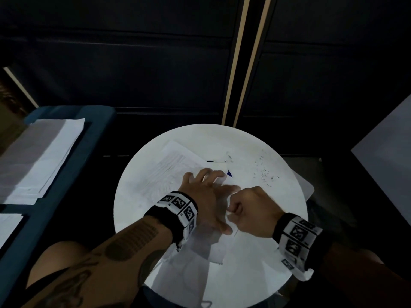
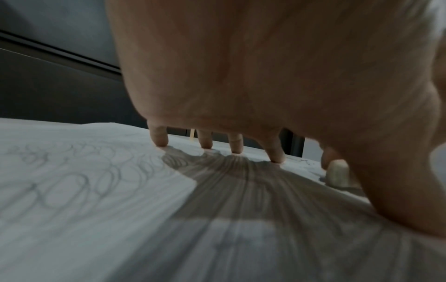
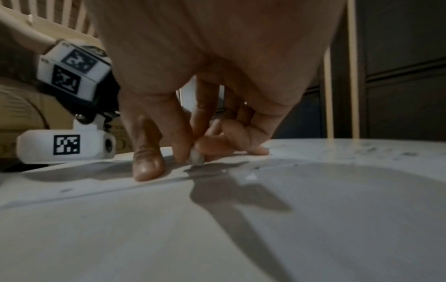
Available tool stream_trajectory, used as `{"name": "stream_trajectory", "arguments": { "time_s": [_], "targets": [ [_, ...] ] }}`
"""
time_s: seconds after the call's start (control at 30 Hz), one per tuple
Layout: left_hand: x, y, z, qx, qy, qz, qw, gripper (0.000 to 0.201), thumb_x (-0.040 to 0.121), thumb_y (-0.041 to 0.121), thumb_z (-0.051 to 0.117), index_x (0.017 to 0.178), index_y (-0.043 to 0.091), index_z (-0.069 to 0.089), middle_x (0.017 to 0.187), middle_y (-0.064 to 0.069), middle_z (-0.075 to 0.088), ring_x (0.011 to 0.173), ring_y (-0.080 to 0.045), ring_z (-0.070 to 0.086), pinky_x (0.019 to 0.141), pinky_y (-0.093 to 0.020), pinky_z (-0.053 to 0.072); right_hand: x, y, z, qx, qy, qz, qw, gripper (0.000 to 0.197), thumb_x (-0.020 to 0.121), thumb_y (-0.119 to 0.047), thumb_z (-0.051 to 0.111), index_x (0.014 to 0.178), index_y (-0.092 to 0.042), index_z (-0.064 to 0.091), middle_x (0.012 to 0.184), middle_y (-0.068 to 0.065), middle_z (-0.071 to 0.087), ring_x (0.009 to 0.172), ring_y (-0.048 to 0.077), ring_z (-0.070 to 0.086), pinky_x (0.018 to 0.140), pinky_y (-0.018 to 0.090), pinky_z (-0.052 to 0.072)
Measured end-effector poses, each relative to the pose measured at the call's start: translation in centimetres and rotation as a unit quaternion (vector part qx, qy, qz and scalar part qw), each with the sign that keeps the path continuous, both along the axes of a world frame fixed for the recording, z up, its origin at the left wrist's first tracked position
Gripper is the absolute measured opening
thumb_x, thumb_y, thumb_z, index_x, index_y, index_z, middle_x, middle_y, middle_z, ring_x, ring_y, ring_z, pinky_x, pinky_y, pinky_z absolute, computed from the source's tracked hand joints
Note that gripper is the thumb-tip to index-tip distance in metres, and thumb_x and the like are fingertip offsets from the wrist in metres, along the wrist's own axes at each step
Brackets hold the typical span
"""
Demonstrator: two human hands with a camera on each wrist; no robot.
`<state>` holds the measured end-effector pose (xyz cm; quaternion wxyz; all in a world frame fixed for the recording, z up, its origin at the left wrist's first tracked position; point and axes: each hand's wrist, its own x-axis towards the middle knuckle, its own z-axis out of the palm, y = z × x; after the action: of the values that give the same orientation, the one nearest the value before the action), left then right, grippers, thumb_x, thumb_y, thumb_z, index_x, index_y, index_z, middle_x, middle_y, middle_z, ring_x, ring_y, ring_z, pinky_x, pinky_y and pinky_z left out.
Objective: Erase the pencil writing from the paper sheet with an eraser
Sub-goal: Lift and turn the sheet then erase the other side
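A white paper sheet (image 1: 169, 174) with faint pencil scribbles lies on a round white table (image 1: 255, 147). My left hand (image 1: 204, 194) is spread flat on the sheet, and its fingertips (image 2: 205, 145) press down on the paper (image 2: 84, 190) beside looping pencil marks. My right hand (image 1: 249, 210) is curled just right of the left thumb. It pinches a small whitish eraser (image 3: 198, 158) whose lower end touches the paper (image 3: 72, 181). The eraser (image 2: 337, 175) also shows past the left palm. In the head view the right fingers hide it.
Dark eraser crumbs (image 1: 264, 172) are scattered on the table's far right part. A dark blue item (image 1: 229, 173) pokes out from under the sheet's far corner. A stack of papers (image 1: 40, 156) lies on a blue seat at the left. A grey surface (image 1: 387, 163) stands at the right.
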<state>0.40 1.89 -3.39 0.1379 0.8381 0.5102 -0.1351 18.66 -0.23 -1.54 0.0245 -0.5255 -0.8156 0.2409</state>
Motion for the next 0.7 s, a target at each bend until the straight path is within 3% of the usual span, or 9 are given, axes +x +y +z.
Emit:
{"name": "stream_trajectory", "arguments": {
  "time_s": [0.07, 0.2, 0.33, 0.37, 0.5, 0.57, 0.63, 0.7],
  "targets": [
    [0.1, -0.1, -0.3, 0.005, -0.013, 0.009, 1.0, 0.113, 0.062, 0.093, 0.065, 0.152, 0.059, 0.006, 0.169, 0.014, -0.001, 0.157, -0.022, -0.008, 0.12, -0.061, 0.012, -0.2, 0.9, 0.2, -0.018, -0.014, 0.0, 1.0, 0.017, 0.083, -0.023, 0.072, 0.067, -0.019, 0.067, 0.065, -0.01, 0.062, 0.076, 0.014, 0.059, 0.075, 0.032, 0.056],
    [0.2, 0.1, -0.6, 0.005, -0.021, 0.013, 1.0, 0.113, 0.061, 0.093, 0.066, 0.152, 0.061, 0.007, 0.169, 0.012, -0.002, 0.157, -0.027, -0.007, 0.118, -0.067, 0.007, 1.2, 3.8, 0.0, 0.006, -0.008, -0.078, 0.997, 0.022, 0.082, -0.024, 0.072, 0.063, -0.023, 0.062, 0.063, -0.016, 0.054, 0.092, 0.024, 0.062, 0.093, 0.038, 0.054],
    [0.1, 0.0, -0.7, 0.003, -0.029, 0.021, 0.999, 0.108, 0.059, 0.092, 0.067, 0.15, 0.059, 0.02, 0.168, 0.014, 0.001, 0.156, -0.024, -0.008, 0.118, -0.064, 0.008, -0.7, 1.1, 0.5, -0.038, -0.003, -0.007, 0.999, 0.015, 0.082, -0.023, 0.069, 0.068, -0.018, 0.067, 0.065, -0.008, 0.065, 0.08, 0.017, 0.065, 0.078, 0.032, 0.057],
    [0.0, 0.0, -0.8, 0.006, -0.028, 0.02, 0.999, 0.107, 0.059, 0.093, 0.067, 0.149, 0.059, 0.021, 0.168, 0.013, 0.002, 0.156, -0.024, -0.008, 0.118, -0.064, 0.009, -0.8, 1.0, 0.6, -0.043, -0.011, 0.007, 0.999, 0.016, 0.083, -0.023, 0.068, 0.068, -0.017, 0.067, 0.065, -0.008, 0.065, 0.079, 0.017, 0.064, 0.078, 0.031, 0.056],
    [0.2, 0.1, -1.1, 0.009, -0.026, 0.017, 0.999, 0.115, 0.057, 0.094, 0.067, 0.151, 0.064, 0.008, 0.169, 0.012, 0.001, 0.155, -0.028, -0.006, 0.115, -0.066, 0.005, 1.3, 4.4, 0.5, 0.001, -0.023, -0.097, 0.995, 0.024, 0.082, -0.026, 0.071, 0.061, -0.025, 0.06, 0.069, -0.013, 0.056, 0.096, 0.02, 0.059, 0.091, 0.034, 0.052],
    [0.2, 0.1, -1.1, 0.009, -0.026, 0.019, 0.999, 0.115, 0.056, 0.094, 0.067, 0.15, 0.064, 0.01, 0.168, 0.013, 0.001, 0.156, -0.027, -0.007, 0.115, -0.066, 0.004, 0.9, 4.0, 0.3, -0.004, -0.007, -0.079, 0.997, 0.02, 0.076, -0.031, 0.068, 0.059, -0.024, 0.061, 0.066, -0.011, 0.059, 0.085, 0.018, 0.066, 0.084, 0.034, 0.057],
    [0.1, 0.1, -1.3, 0.009, -0.032, 0.022, 0.999, 0.112, 0.055, 0.094, 0.068, 0.148, 0.062, 0.015, 0.167, 0.014, 0.001, 0.156, -0.025, -0.008, 0.116, -0.066, 0.005, -0.3, 2.0, 0.1, -0.038, -0.009, -0.003, 0.999, 0.018, 0.076, -0.032, 0.065, 0.06, -0.023, 0.064, 0.061, -0.01, 0.062, 0.071, 0.016, 0.067, 0.076, 0.034, 0.059],
    [0.1, 0.2, -1.1, 0.006, -0.031, 0.02, 0.999, 0.11, 0.056, 0.093, 0.068, 0.148, 0.062, 0.016, 0.167, 0.012, 0.001, 0.156, -0.026, -0.008, 0.116, -0.065, 0.006, -0.4, 2.2, 0.1, -0.041, -0.015, -0.002, 0.999, 0.019, 0.078, -0.033, 0.065, 0.062, -0.022, 0.065, 0.061, -0.01, 0.063, 0.073, 0.019, 0.066, 0.076, 0.035, 0.059]
  ]
}}
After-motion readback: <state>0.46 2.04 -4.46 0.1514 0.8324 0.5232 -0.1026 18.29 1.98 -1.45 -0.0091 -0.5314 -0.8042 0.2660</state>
